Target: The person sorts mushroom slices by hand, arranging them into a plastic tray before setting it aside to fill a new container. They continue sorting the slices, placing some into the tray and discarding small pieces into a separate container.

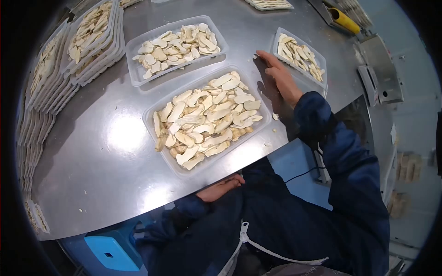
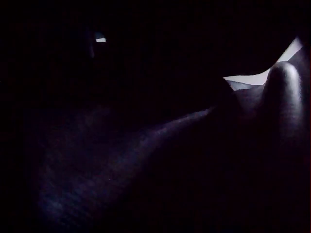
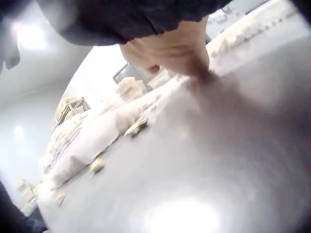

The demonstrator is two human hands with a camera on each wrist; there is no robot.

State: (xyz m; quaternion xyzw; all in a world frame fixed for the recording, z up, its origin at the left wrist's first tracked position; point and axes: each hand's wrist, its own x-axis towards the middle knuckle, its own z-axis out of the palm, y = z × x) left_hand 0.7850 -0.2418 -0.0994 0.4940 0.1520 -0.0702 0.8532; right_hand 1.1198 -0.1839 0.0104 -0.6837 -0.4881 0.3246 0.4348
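Note:
My right hand (image 1: 282, 79) rests on the steel table between two plastic trays, fingers extended and little curled, holding nothing. Just past its fingertips lies a small pale scrap (image 1: 255, 56). To its left is a large clear tray (image 1: 152, 124) heaped with mushroom slices (image 1: 207, 117); to its right, a smaller tray (image 1: 325, 69) of similar slices. In the right wrist view the hand (image 3: 170, 51) shows below a dark cuff, its fingers hidden. Under the table's front edge, my left hand (image 1: 222, 187) lies loosely curled on the lap. The left wrist view is nearly black apart from a fingertip (image 2: 285, 85).
Behind the large tray stands another tray (image 1: 133, 69) of slices. Tall stacks of filled trays (image 1: 120, 43) line the left side. Mushroom crumbs (image 1: 275, 116) dot the steel table (image 1: 101, 165). A yellow cylinder (image 1: 344, 20) and a scale-like device (image 1: 368, 85) are at the right.

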